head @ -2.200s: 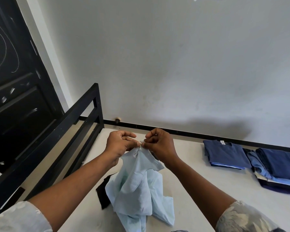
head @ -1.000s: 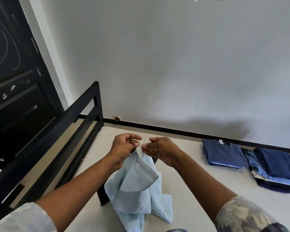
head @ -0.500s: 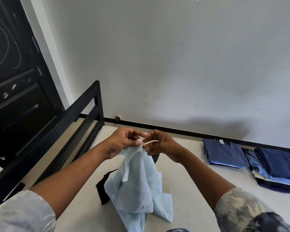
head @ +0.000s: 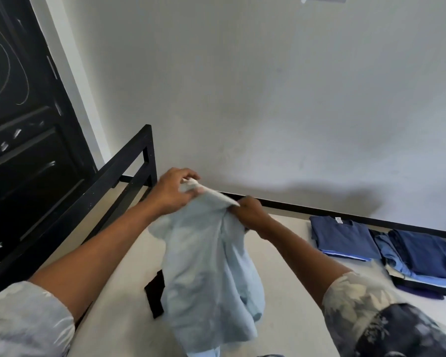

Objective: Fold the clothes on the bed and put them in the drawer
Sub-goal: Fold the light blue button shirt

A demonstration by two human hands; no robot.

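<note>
Some folded clothes (head: pixel 343 238) lie on the bed (head: pixel 289 266); the left hand (head: pixel 173 191) and right hand (head: pixel 250 211) pinch an unfolded pale shirt (head: pixel 209 266)

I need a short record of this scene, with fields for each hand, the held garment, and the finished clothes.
left hand: grips the light blue shirt at its top edge
right hand: pinches the same edge
shirt state: unfolded, hanging over the bed
folded navy shirt: on the bed, right side
folded stack: beside it, farther right
</note>
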